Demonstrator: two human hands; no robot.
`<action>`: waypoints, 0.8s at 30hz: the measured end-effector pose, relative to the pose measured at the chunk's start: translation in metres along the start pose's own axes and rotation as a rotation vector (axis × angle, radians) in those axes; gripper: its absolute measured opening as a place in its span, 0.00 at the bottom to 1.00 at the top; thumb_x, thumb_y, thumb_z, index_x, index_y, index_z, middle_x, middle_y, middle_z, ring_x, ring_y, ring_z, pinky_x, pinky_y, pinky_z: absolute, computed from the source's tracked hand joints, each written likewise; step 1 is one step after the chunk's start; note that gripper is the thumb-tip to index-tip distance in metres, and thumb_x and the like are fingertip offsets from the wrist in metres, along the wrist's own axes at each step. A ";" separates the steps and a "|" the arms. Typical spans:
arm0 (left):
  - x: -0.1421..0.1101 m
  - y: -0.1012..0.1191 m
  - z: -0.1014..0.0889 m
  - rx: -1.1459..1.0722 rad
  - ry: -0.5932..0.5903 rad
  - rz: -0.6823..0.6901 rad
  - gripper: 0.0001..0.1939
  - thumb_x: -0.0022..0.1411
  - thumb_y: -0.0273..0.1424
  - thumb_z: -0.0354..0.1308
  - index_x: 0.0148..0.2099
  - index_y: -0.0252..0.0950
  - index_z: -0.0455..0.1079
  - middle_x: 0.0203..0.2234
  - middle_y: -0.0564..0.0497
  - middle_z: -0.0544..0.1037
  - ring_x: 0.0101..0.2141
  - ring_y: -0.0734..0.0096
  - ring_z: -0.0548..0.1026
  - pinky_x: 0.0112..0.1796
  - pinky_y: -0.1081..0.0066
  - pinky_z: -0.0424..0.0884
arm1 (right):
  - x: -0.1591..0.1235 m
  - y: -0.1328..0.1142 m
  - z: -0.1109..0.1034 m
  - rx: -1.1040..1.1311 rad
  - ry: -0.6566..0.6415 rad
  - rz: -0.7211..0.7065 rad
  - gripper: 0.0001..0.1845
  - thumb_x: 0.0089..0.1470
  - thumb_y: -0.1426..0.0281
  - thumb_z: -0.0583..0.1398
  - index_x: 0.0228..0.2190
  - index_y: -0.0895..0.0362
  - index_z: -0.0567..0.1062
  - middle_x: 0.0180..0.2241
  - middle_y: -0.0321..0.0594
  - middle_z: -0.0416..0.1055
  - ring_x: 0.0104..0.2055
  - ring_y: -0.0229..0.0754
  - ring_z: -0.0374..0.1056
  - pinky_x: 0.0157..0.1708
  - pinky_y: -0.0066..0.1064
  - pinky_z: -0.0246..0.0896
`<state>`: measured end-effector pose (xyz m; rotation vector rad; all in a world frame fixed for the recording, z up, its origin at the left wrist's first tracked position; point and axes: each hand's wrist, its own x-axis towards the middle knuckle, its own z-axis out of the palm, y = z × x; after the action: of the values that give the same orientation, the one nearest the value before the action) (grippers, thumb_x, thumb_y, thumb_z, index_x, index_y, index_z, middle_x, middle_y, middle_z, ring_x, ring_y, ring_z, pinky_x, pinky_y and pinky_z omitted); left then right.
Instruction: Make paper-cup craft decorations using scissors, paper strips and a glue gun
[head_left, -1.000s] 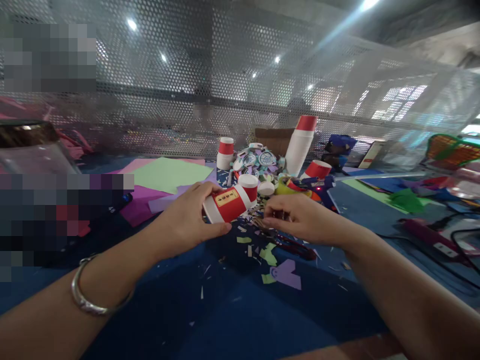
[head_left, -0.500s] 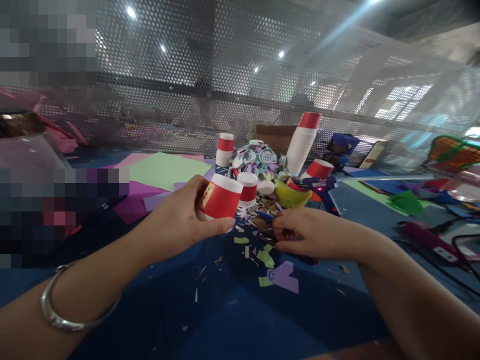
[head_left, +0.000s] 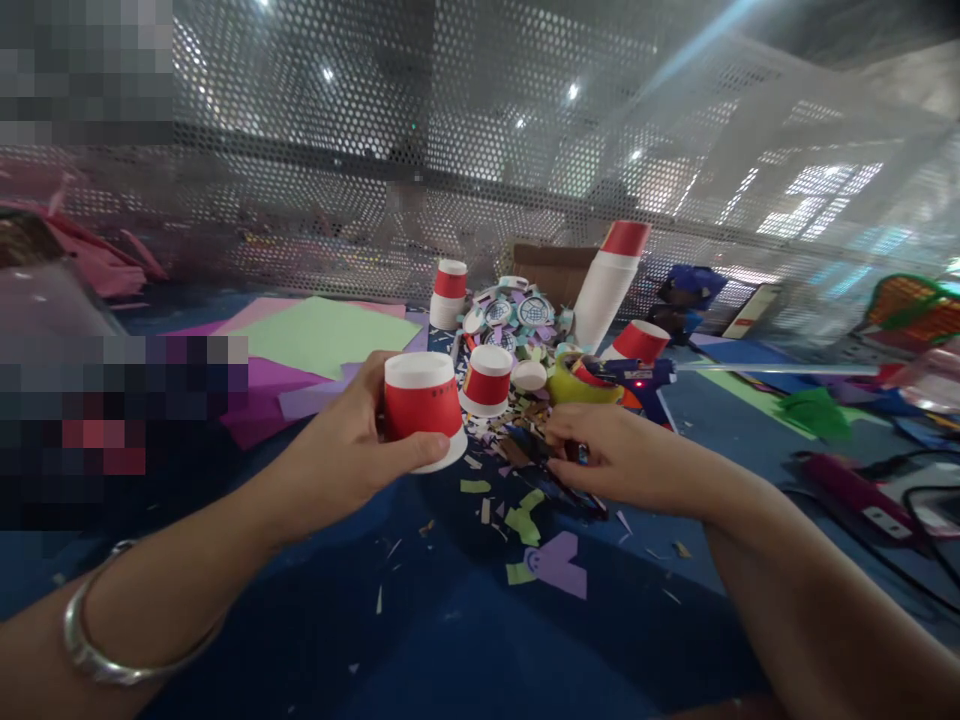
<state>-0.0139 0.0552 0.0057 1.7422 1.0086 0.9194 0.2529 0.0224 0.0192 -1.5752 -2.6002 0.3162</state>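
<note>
My left hand (head_left: 375,430) is wrapped round a red and white paper cup (head_left: 421,405), held upside down with its wide rim low, above the blue table. My right hand (head_left: 600,448) is closed, fingers bent together over the paper scraps (head_left: 521,425). A slim dark thing with a bit of blue shows at its fingers, too hidden to name. Between the hands, a second red and white paper cup (head_left: 489,382) stands upside down. A purple paper piece (head_left: 556,565) with a smiley face lies on the table nearer me.
Behind the hands are a glue gun (head_left: 641,375) with a red light, a yellow bowl (head_left: 574,385), a tall leaning cup stack (head_left: 607,285) and a pile of white discs (head_left: 517,310). Coloured paper sheets (head_left: 330,340) lie left. A power strip (head_left: 862,490) with cables lies right.
My left hand has turned the cup more upright, with its rim downward, and moved it slightly left. My right hand stays over the scraps; the slim thing at its fingers has shifted.
</note>
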 end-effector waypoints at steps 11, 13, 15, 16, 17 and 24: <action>-0.003 0.009 0.013 -0.249 -0.117 -0.106 0.27 0.55 0.41 0.66 0.54 0.40 0.64 0.46 0.46 0.77 0.48 0.55 0.74 0.49 0.58 0.70 | 0.003 -0.011 -0.007 0.604 0.242 -0.063 0.14 0.63 0.61 0.55 0.29 0.56 0.69 0.29 0.35 0.65 0.32 0.37 0.61 0.31 0.31 0.55; -0.003 0.008 0.013 -0.173 -0.106 -0.053 0.27 0.54 0.39 0.68 0.53 0.40 0.63 0.46 0.47 0.76 0.48 0.56 0.74 0.50 0.58 0.68 | 0.007 -0.012 -0.002 0.739 0.269 -0.073 0.15 0.63 0.60 0.55 0.29 0.57 0.70 0.31 0.36 0.66 0.33 0.38 0.62 0.32 0.30 0.56; -0.002 0.007 0.014 -0.137 -0.096 -0.003 0.27 0.53 0.37 0.68 0.53 0.41 0.64 0.46 0.48 0.76 0.48 0.57 0.74 0.50 0.59 0.68 | 0.010 -0.013 0.004 0.898 0.282 -0.065 0.14 0.62 0.60 0.57 0.30 0.57 0.69 0.31 0.37 0.67 0.33 0.37 0.63 0.32 0.30 0.58; -0.002 0.006 0.015 -0.144 -0.087 0.013 0.26 0.53 0.36 0.68 0.52 0.42 0.64 0.47 0.48 0.75 0.47 0.58 0.74 0.50 0.59 0.69 | 0.012 -0.014 0.007 0.973 0.278 -0.059 0.14 0.62 0.60 0.57 0.30 0.57 0.69 0.31 0.37 0.67 0.33 0.37 0.63 0.32 0.30 0.60; -0.002 0.005 0.016 -0.159 -0.070 0.026 0.26 0.53 0.36 0.69 0.52 0.42 0.64 0.47 0.48 0.75 0.48 0.59 0.74 0.49 0.60 0.69 | 0.013 -0.015 0.009 1.037 0.271 -0.055 0.13 0.62 0.61 0.57 0.31 0.57 0.70 0.31 0.36 0.67 0.32 0.36 0.64 0.32 0.30 0.61; -0.004 0.006 0.019 -0.278 0.002 -0.021 0.27 0.53 0.34 0.69 0.53 0.46 0.64 0.44 0.50 0.76 0.42 0.63 0.75 0.43 0.64 0.72 | 0.016 -0.026 0.015 1.255 0.168 -0.047 0.12 0.63 0.60 0.57 0.35 0.56 0.67 0.30 0.36 0.69 0.30 0.37 0.70 0.28 0.28 0.65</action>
<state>0.0028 0.0438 0.0050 1.4957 0.8541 0.9978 0.2205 0.0227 0.0094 -0.9583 -1.5959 1.3635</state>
